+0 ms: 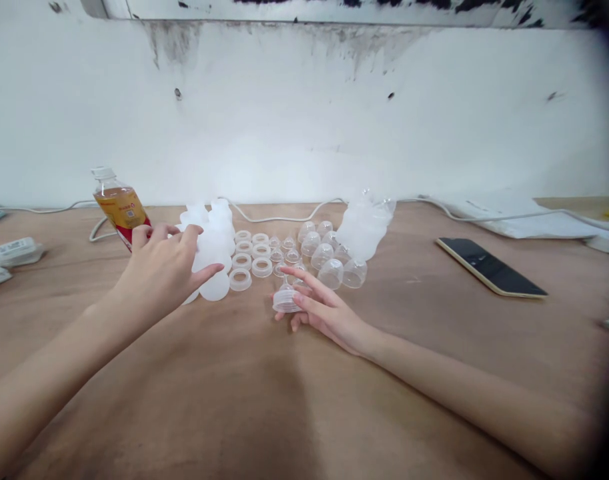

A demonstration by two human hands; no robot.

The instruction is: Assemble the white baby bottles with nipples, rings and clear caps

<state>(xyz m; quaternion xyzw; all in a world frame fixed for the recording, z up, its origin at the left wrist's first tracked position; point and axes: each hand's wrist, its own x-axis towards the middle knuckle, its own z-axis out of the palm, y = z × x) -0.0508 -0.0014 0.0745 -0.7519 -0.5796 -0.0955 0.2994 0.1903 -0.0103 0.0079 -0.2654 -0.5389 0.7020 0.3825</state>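
Observation:
My right hand [324, 312] holds a bottle teat fitted in a clear screw ring [285, 301], its tip pointing up, just above the table. My left hand [161, 261] is open with fingers spread and nothing in it, beside a cluster of frosted white bottles [215, 285]. To the right of those bottles lie several loose screw rings [241, 280] in two columns. Clear teats [293, 256] stand beside the rings, some partly hidden behind my right fingers. Several clear domed caps [330, 273] form the group farther right.
A drink bottle [121, 203] stands behind my left hand. More frosted plastic pieces [365, 230] are at the back right, near a phone [490, 267]. A white cable [284, 219] runs along the wall. Papers [514, 220] lie at the far right, small white packs [17, 251] at the left.

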